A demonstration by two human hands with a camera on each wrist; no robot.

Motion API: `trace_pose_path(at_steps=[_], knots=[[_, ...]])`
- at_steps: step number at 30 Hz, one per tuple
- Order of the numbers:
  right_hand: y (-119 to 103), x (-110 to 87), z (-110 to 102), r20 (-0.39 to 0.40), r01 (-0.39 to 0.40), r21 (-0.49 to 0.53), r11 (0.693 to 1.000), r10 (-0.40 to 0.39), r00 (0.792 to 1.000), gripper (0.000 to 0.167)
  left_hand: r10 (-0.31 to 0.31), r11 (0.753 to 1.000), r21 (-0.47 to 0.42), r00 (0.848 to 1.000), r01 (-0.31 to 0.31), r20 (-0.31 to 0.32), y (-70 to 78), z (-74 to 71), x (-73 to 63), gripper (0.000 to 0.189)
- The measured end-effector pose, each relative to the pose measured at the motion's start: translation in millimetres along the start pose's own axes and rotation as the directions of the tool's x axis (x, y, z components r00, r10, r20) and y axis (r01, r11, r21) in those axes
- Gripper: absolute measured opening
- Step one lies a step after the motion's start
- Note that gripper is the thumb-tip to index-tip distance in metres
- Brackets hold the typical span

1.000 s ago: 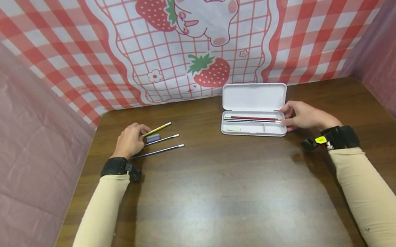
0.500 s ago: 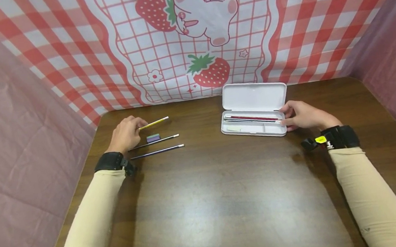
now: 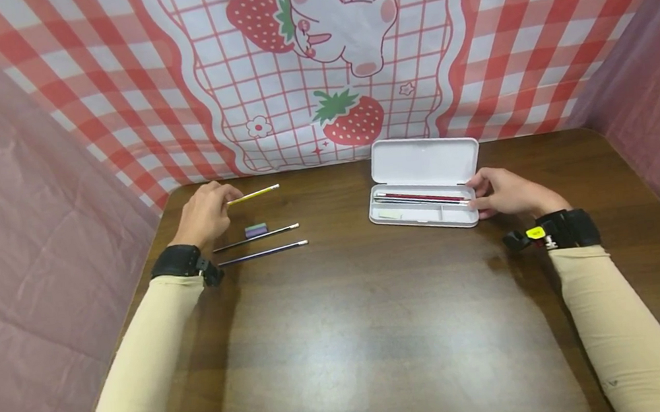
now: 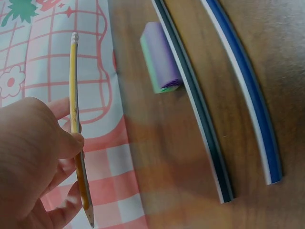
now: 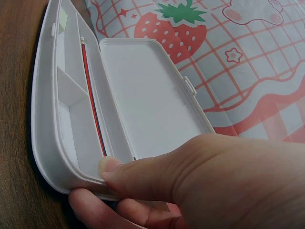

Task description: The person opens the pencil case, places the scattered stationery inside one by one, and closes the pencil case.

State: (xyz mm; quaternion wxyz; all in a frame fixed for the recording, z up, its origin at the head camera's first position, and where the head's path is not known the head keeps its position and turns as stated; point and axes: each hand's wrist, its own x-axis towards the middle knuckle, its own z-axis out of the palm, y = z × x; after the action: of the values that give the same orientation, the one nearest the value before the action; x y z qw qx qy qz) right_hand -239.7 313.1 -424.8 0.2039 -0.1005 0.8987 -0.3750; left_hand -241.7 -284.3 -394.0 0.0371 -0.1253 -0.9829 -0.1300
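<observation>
Between thumb and fingers, my left hand point(image 3: 202, 213) pinches a yellow pencil point(image 3: 254, 194), its white eraser end pointing right. In the left wrist view the pencil's sharpened tip points down past the fingers. Below that hand on the table lie a purple-and-green eraser point(image 3: 256, 230), a dark pencil point(image 3: 258, 237) and a blue pencil point(image 3: 265, 252). At the right, my right hand point(image 3: 508, 192) grips the right end of a white pencil case point(image 3: 424, 160), thumb on its rim and fingers underneath. The case stands with its lid up; a red pencil point(image 3: 424, 196), a dark striped pencil and a pale eraser point(image 3: 390, 215) lie inside.
The brown wooden table point(image 3: 341, 324) ends at a red-and-white checked strawberry cloth point(image 3: 352, 121) hanging at the back. Pink cloth point(image 3: 26, 215) hangs at both sides. A divider point(image 5: 72, 85) splits the case's front compartment.
My left hand has moved back and slightly left, carrying the yellow pencil away from the eraser and the other pencils. The right hand and the case have stayed put.
</observation>
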Motion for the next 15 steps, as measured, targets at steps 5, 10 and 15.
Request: trace_pose_path(at_steps=[5,10,15], knots=[[0.3,0.3,0.3,-0.007,0.000,0.007,1.000,0.000,1.000,0.046,0.020,1.000,0.004,1.000,-0.020,-0.015,2.7,-3.7,2.8,0.041],[1.2,1.5,1.6,-0.009,0.004,0.024,1.000,-0.003,1.000,0.045,0.031,1.000,0.004,0.999,-0.031,-0.023,3.7,-1.7,4.6,0.040],[-1.8,0.2,1.5,-0.004,0.006,0.022,1.000,-0.006,1.000,0.045,0.065,0.998,-0.002,0.996,-0.065,-0.056,4.6,4.1,5.7,0.040]])
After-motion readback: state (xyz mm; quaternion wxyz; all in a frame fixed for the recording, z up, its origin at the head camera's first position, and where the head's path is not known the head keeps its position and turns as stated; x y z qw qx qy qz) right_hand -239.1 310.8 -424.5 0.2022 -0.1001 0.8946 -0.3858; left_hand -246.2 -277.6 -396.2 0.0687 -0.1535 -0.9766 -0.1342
